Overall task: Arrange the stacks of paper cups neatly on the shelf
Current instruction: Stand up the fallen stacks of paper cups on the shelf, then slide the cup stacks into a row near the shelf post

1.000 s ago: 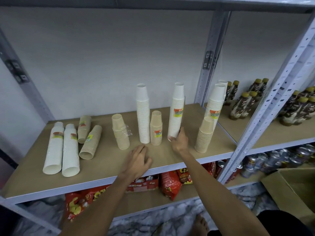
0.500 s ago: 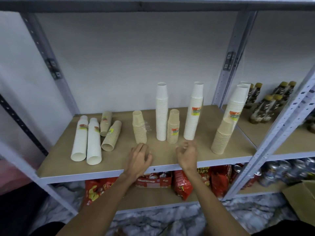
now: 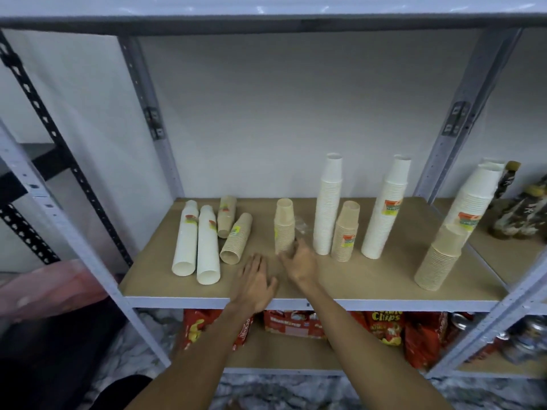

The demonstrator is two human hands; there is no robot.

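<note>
On the wooden shelf (image 3: 370, 279), two long white cup stacks (image 3: 195, 241) and two short tan stacks (image 3: 235, 239) lie on their sides at the left. Upright stand a tan stack (image 3: 284, 224), a tall white stack (image 3: 327, 205), a short tan stack (image 3: 346, 232), another tall white stack (image 3: 384, 208), and at the right a white stack (image 3: 473, 202) behind a tan stack (image 3: 441, 258). My left hand (image 3: 254, 282) rests flat on the shelf's front, fingers spread. My right hand (image 3: 299, 261) hovers with loose fingers at the base of the left upright tan stack, holding nothing.
Grey metal uprights (image 3: 455, 125) frame the bay. Brown bottles (image 3: 515, 214) stand on the neighbouring shelf to the right. Red snack bags (image 3: 384, 324) and cans (image 3: 529, 335) fill the shelf below. A pink blurred object (image 3: 50, 288) sits at the left.
My right hand let go of the labelled tall white stack and moved left to the base of the upright tan stack. The view swung left. My left hand stayed on the shelf.
</note>
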